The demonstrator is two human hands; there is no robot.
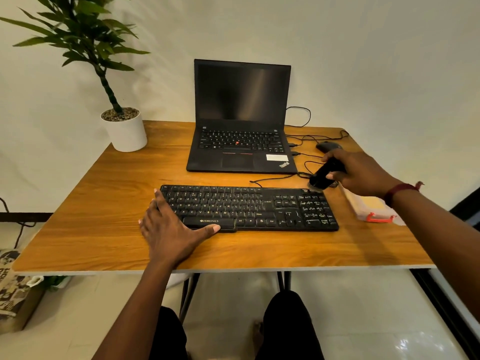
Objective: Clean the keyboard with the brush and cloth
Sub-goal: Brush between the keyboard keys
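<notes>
At far right of keyboard [249,207]: my right hand [361,172] grips brush [324,175]. Left hand [168,229], spread flat, steadies left end. Brushing seemingly early; cloth [371,205] wipe pending.

Soft, warm light is being cast from above; a faint shadow is being thrown across the table [104,216]. Edges are being bowed by wide-angle distortion; the brush [324,172] is being slightly blurred.

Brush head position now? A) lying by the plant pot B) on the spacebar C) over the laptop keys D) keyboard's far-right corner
D: the right hand grips the brush with its bristles at the far-right corner of the keyboard; the left hand lies flat on its left end.
</notes>
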